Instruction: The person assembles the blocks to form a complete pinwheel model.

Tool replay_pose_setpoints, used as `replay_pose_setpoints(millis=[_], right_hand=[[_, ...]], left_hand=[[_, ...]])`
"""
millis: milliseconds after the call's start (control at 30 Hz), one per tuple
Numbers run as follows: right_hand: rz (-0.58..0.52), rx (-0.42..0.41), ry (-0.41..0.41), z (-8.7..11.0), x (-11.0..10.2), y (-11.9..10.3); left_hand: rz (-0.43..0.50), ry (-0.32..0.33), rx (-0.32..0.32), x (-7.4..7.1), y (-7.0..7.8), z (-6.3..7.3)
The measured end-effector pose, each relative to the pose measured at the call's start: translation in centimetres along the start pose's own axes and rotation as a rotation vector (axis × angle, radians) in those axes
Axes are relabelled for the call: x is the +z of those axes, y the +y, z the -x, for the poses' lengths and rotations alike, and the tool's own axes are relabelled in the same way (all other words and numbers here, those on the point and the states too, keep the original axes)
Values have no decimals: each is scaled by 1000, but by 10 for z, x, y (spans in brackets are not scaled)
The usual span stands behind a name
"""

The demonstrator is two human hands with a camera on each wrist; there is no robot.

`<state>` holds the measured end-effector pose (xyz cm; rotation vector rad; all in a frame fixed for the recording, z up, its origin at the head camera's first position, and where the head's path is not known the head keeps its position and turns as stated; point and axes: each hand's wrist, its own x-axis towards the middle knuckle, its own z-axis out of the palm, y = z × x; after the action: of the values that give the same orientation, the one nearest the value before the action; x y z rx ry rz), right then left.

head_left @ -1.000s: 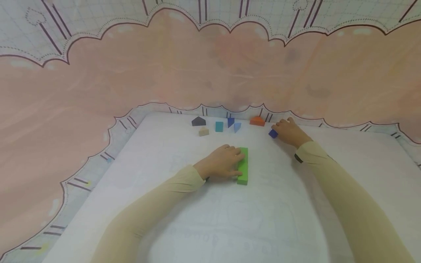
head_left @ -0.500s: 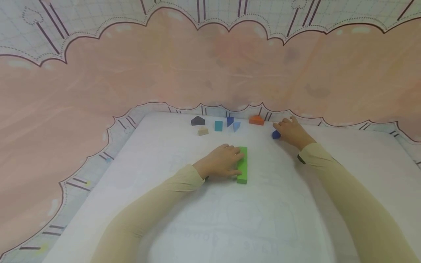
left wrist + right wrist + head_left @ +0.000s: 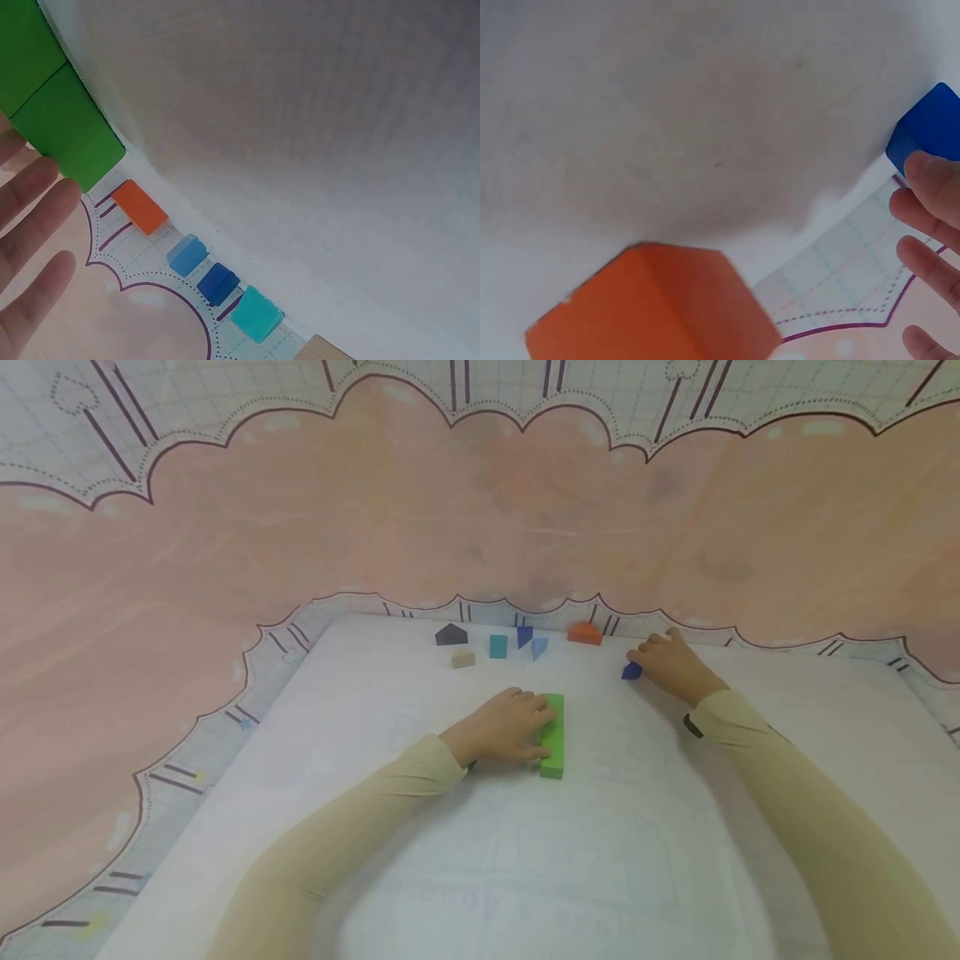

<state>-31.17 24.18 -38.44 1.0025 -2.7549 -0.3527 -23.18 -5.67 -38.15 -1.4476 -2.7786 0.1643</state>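
Note:
My left hand (image 3: pixel 504 727) lies along the left side of a long green bar (image 3: pixel 555 743), its outstretched fingers touching it. In the left wrist view, a seam crosses the green bar (image 3: pixel 56 105), like two blocks end to end. Farther right, near the back edge of the white surface, my right hand (image 3: pixel 678 667) pinches a small dark blue block (image 3: pixel 632 672) between thumb and finger. The right wrist view has the blue block (image 3: pixel 934 127) at its right edge, partly behind the thumb, with the other fingers spread. Its underside is hidden.
Along the back edge stand a dark grey block (image 3: pixel 452 636), a wooden block (image 3: pixel 463 659), a teal block (image 3: pixel 498 647), a blue triangle (image 3: pixel 524 637), a light blue triangle (image 3: pixel 539 648) and an orange triangular block (image 3: pixel 585 633). A patterned cloth (image 3: pixel 480 527) rises behind.
My right hand has shifted slightly right and nearer, and the blue block has moved and turned with it. My left hand and the green bar keep their place.

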Motion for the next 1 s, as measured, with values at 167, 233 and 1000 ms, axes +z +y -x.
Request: replay_pose_setpoints(millis=[167,233,1000], right_hand=[[-26,-7,6,-3,-2,-7],[-23,-13,6,-4,-3,-12],[-60,-67,9,-28,-11,-59]], left_hand=[[0,0,-2,0,0,0],[2,-1,-3,0,1,0],[1,-12,-17,0,1,0]])
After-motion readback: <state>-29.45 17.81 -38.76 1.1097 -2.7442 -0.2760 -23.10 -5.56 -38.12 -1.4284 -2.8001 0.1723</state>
